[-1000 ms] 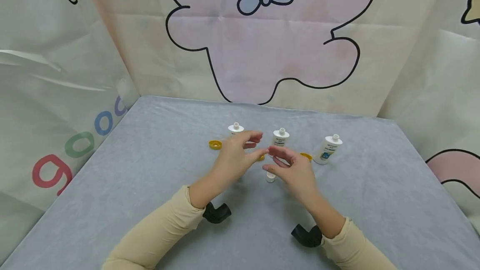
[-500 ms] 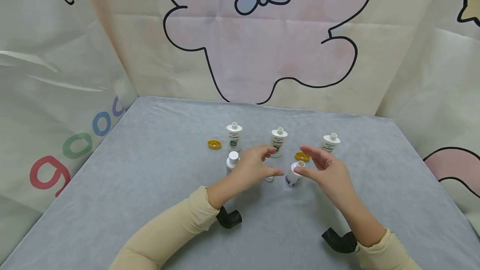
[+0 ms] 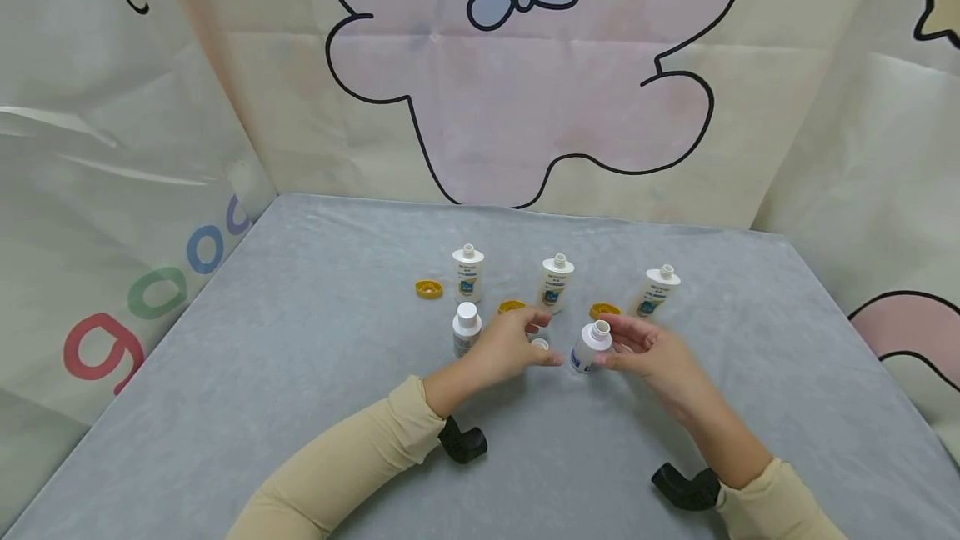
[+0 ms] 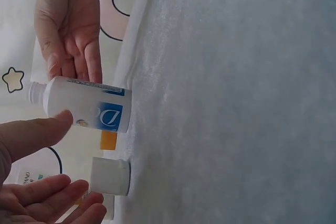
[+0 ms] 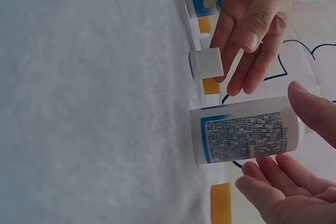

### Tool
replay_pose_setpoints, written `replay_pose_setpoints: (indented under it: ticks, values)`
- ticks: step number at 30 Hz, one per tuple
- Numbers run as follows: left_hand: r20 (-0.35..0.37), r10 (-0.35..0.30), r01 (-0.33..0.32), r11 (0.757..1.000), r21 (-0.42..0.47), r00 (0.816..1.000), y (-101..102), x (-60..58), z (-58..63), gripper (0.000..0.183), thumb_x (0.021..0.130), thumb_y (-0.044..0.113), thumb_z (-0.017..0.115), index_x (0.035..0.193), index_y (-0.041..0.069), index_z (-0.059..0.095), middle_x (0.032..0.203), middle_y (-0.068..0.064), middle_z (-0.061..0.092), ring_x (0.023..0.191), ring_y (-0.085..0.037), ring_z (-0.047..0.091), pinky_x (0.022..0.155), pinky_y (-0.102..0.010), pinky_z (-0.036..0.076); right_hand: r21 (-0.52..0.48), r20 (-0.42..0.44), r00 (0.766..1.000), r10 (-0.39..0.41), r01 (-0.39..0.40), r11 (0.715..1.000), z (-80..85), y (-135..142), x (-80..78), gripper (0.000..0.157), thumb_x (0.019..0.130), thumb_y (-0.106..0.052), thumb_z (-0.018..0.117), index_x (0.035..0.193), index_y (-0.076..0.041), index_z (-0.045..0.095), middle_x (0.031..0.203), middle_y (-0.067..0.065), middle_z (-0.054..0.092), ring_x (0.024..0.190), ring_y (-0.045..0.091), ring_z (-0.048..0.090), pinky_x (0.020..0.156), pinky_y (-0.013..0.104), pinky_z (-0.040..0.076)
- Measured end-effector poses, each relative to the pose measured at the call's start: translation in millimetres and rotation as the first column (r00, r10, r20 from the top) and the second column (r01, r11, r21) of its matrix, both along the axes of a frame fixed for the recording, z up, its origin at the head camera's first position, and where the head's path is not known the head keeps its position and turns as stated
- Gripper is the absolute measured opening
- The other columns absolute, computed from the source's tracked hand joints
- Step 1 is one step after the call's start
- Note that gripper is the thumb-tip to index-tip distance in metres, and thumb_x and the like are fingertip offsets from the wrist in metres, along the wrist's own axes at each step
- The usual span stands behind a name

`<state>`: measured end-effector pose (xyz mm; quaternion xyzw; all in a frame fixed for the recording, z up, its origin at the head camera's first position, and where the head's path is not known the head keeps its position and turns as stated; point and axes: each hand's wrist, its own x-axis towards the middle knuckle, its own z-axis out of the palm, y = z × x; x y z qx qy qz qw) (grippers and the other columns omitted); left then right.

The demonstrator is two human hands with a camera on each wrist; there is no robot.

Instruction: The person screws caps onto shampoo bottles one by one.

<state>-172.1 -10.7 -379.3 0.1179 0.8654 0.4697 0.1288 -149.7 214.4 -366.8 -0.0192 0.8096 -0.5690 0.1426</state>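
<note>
An uncapped white bottle (image 3: 590,348) with a blue-and-white label stands upright on the cloth, its threaded neck bare. My right hand (image 3: 660,361) is at its right side, thumb and fingers spread around it with the fingertips right at its wall. Slightly left of the bottle, a white screw cap (image 5: 206,63) sits on the cloth. My left hand (image 3: 504,348) hovers beside that cap, its thumb and fingers apart and holding nothing. Behind the left hand, partly hidden, stands a smaller white-capped bottle (image 3: 467,327).
Three white bottles with open nozzles stand farther back: left (image 3: 468,273), middle (image 3: 555,283) and right (image 3: 657,290). Yellow round caps lie among them, one at the left (image 3: 429,289), one in the middle (image 3: 512,306) and one at the right (image 3: 604,311). Printed curtains enclose the grey table (image 3: 360,273).
The hands, together a second ago, have drawn apart. My right hand has moved right, then lowered beside the uncapped bottle; my left hand has shifted right and down towards the cap.
</note>
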Motion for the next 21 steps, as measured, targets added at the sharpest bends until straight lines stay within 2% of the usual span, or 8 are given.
replay_pose_setpoints:
  ticks: [3,5,8,11,15,21]
  values:
    - [0.026,-0.011,0.011,1.0,-0.007,1.0,-0.5,-2.8,-4.7,0.053,0.079,0.014,0.084,0.128,0.007,0.064,0.126,-0.006,0.068,0.118,-0.023,0.063,0.094,-0.035,0.055,0.018,0.037,0.999,0.009,-0.01,1.0,-5.4,0.2,-2.4,0.076,0.086,-0.016,0.079,0.148,0.005,0.04,0.152,0.023,0.044,0.124,0.005,0.058,0.092,0.011,0.05]
    - [0.033,-0.03,0.031,0.999,-0.013,0.999,-1.1,-4.4,-7.7,0.052,0.079,0.011,0.084,0.127,0.007,0.065,0.126,-0.004,0.068,0.117,-0.022,0.063,0.093,-0.034,0.055,0.016,0.046,0.999,0.012,-0.013,1.0,-8.6,-0.7,-3.2,0.077,0.086,-0.015,0.079,0.147,0.006,0.04,0.152,0.024,0.044,0.124,0.008,0.058,0.091,0.011,0.051]
    - [0.039,-0.064,0.064,0.998,-0.003,0.997,-2.1,-5.7,-11.4,0.049,0.079,0.006,0.082,0.126,0.007,0.066,0.125,-0.004,0.069,0.114,-0.021,0.064,0.091,-0.032,0.055,-0.014,0.034,0.999,0.013,-0.013,1.0,-12.5,-2.8,-3.4,0.074,0.085,-0.011,0.079,0.145,0.01,0.041,0.148,0.026,0.047,0.113,-0.003,0.059,0.089,0.01,0.051]
    - [0.025,-0.087,0.087,0.996,0.004,0.996,-3.1,-6.7,-14.0,0.044,0.081,0.002,0.079,0.122,0.008,0.068,0.121,-0.004,0.07,0.107,-0.017,0.063,0.088,-0.03,0.053,-0.044,0.015,1.0,-0.003,0.004,0.999,-14.7,-5.4,-2.8,0.071,0.084,-0.007,0.079,0.142,0.012,0.043,0.141,0.02,0.057,0.102,-0.013,0.058,0.086,0.009,0.05]
    - [0.01,-0.094,0.094,0.996,0.0,0.996,-3.5,-7.3,-15.5,0.038,0.081,-0.002,0.077,0.118,0.008,0.071,0.113,-0.004,0.071,0.098,-0.013,0.061,0.082,-0.027,0.052,-0.038,0.007,0.999,-0.032,0.032,0.999,-15.7,-7.2,-2.0,0.068,0.084,-0.006,0.078,0.141,0.013,0.045,0.128,0.006,0.067,0.097,-0.014,0.059,0.084,0.008,0.05]
    - [0.025,-0.06,0.059,0.998,0.015,0.998,-2.4,-5.8,-14.4,0.033,0.081,-0.003,0.077,0.112,0.009,0.072,0.105,-0.003,0.071,0.093,-0.011,0.06,0.078,-0.024,0.051,-0.013,0.029,0.996,-0.079,0.079,0.997,-12.4,-9.8,-1.2,0.066,0.085,-0.01,0.078,0.141,0.009,0.048,0.123,-0.003,0.069,0.096,-0.014,0.059,0.084,0.007,0.048]
